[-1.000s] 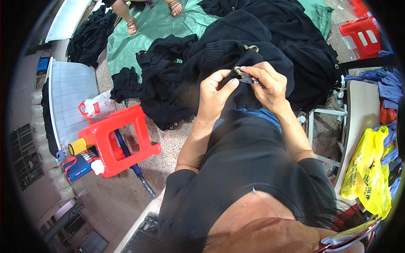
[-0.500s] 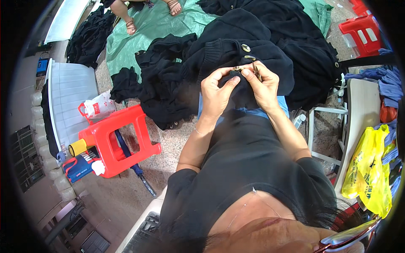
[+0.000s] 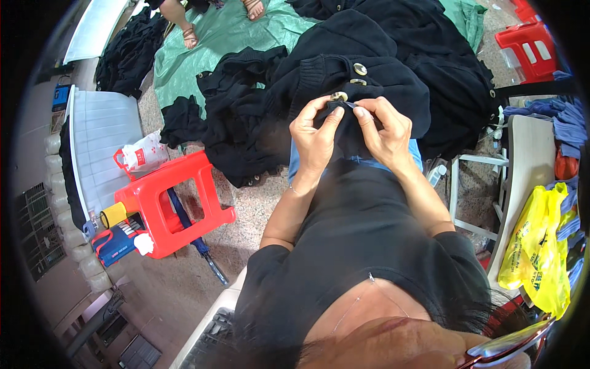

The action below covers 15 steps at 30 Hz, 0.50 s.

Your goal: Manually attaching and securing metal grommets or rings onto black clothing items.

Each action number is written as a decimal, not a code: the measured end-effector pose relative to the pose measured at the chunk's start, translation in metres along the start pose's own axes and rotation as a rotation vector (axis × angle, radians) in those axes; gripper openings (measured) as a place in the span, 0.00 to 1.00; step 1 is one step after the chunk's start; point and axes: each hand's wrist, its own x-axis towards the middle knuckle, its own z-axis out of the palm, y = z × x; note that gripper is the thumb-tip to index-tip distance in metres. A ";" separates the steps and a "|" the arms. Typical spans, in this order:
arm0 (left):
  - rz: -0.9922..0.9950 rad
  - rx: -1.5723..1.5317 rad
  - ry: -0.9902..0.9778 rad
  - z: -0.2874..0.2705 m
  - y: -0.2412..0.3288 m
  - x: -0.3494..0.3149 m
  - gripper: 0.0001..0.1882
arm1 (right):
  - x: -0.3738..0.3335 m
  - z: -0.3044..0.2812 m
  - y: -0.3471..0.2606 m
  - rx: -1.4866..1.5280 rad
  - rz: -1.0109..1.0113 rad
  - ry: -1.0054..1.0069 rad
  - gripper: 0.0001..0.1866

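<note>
My left hand (image 3: 315, 136) is closed, pinching the edge of a black knit garment (image 3: 396, 86) between thumb and fingers. A pale brown button (image 3: 338, 96) sits right at its fingertips. My right hand (image 3: 388, 131) is closed beside it, thumb and forefinger pressed on small metal thread snips (image 3: 351, 105); only a thin grey tip shows, the rest hidden by the fingers. Two more buttons on the same garment, an upper one (image 3: 360, 69) and a lower one (image 3: 358, 81), lie just beyond my hands. The garment is spread over my lap.
More black garments (image 3: 236, 117) lie heaped ahead, partly on a green sheet (image 3: 215, 43). A red plastic stool (image 3: 178, 230) stands at left, another red stool (image 3: 527, 52) far right. Near the right-hand table (image 3: 522, 147) hangs a yellow bag (image 3: 538, 246). Another person's foot (image 3: 190, 38) is ahead.
My right hand has turned and shifted slightly right, and the snips, visible above its fingers before, are now mostly hidden. The button at my left fingertips shows more fully.
</note>
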 end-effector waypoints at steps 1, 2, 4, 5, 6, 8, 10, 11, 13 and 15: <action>-0.004 0.013 -0.003 0.000 0.000 0.000 0.11 | 0.000 0.001 0.001 -0.019 -0.026 0.006 0.05; -0.008 0.026 -0.005 -0.001 -0.001 0.000 0.11 | 0.000 0.002 0.001 -0.019 -0.027 0.006 0.05; -0.016 0.002 -0.001 -0.001 -0.001 0.000 0.11 | -0.001 0.002 0.001 0.018 -0.007 0.003 0.06; -0.024 -0.023 0.002 -0.001 -0.002 -0.001 0.11 | -0.001 0.002 0.001 0.019 -0.008 0.002 0.06; -0.023 -0.023 0.003 -0.001 -0.002 -0.001 0.11 | -0.001 0.003 0.001 0.023 -0.011 0.000 0.06; -0.056 -0.049 0.006 -0.001 -0.002 -0.002 0.11 | -0.002 0.004 0.001 0.028 -0.016 -0.002 0.06; -0.044 -0.029 -0.009 -0.002 -0.003 -0.003 0.11 | -0.002 0.006 0.003 0.040 -0.022 0.006 0.06; -0.034 -0.010 -0.024 -0.002 -0.004 -0.003 0.11 | -0.002 0.006 0.004 0.040 -0.020 0.005 0.06; -0.030 0.001 -0.027 -0.002 -0.004 -0.003 0.11 | -0.003 0.007 0.004 0.059 0.000 -0.007 0.06; -0.024 0.013 -0.029 -0.002 -0.003 -0.003 0.11 | -0.005 0.008 0.005 0.093 0.038 -0.010 0.05</action>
